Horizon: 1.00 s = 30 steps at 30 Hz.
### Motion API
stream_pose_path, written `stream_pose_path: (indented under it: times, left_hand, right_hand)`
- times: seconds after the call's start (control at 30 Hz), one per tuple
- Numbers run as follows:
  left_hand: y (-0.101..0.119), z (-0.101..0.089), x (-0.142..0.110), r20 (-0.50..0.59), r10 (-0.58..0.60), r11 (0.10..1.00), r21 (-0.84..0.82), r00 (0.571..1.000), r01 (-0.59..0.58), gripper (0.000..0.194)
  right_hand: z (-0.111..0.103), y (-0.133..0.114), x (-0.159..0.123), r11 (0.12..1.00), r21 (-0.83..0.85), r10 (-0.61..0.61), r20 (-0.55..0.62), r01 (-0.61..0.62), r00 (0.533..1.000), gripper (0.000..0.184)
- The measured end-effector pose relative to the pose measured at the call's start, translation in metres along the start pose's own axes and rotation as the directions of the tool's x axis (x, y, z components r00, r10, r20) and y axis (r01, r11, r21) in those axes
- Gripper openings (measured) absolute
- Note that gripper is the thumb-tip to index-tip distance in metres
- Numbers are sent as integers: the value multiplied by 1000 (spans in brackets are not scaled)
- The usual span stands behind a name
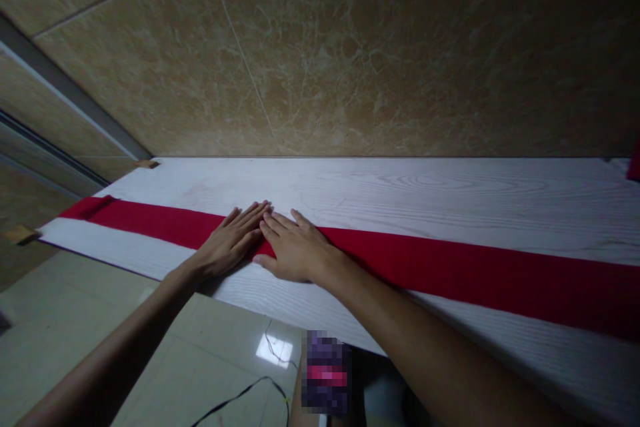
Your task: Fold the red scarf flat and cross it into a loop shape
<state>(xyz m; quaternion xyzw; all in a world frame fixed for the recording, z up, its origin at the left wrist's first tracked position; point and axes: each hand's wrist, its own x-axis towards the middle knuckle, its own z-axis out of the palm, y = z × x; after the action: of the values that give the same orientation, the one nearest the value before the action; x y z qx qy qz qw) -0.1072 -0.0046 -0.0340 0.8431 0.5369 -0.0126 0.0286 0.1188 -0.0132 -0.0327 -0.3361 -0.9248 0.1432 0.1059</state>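
Observation:
A long strip of red cloth [425, 260] runs lengthwise over a white wood-grained board [380, 193]. My left hand [233, 240] lies flat on the strip left of centre, fingers stretched out towards the wall. Just beside it, my right hand [295, 247] rests palm down on the same cloth with its fingers spread. The fingertips of both hands meet or nearly meet. Neither hand grips anything. At the left end the cloth has a small fold or ruck, while the stretch to the right looks smooth.
Behind the board stands a brown marbled tile wall [350, 47]. Wooden blocks [23, 235] show at the board's left corners. Another red piece [634, 163] is at the far right edge. Below are a pale tiled floor [100, 300] and a dark cable [240, 392].

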Motion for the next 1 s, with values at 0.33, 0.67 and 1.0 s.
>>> stream_pose_path:
  times: [0.33, 0.67, 1.0]
  left_hand:
    - [-3, 1, 0, -11, 40, 999, 12, 999, -40, 64]
    - [1, 0, 1, 2, 19, 1000, 13, 1000, -19, 66]
    - [17, -9, -1, 13, 4, 999, -40, 1000, -3, 75]
  right_hand:
    - [-1, 0, -1, 1000, -8, -3, 5, 3, 1000, 77]
    - [-7, -1, -6, 1000, 11, -5, 22, 5, 1000, 77]
    - [-25, 0, -54, 999, 36, -15, 80, 12, 997, 70]
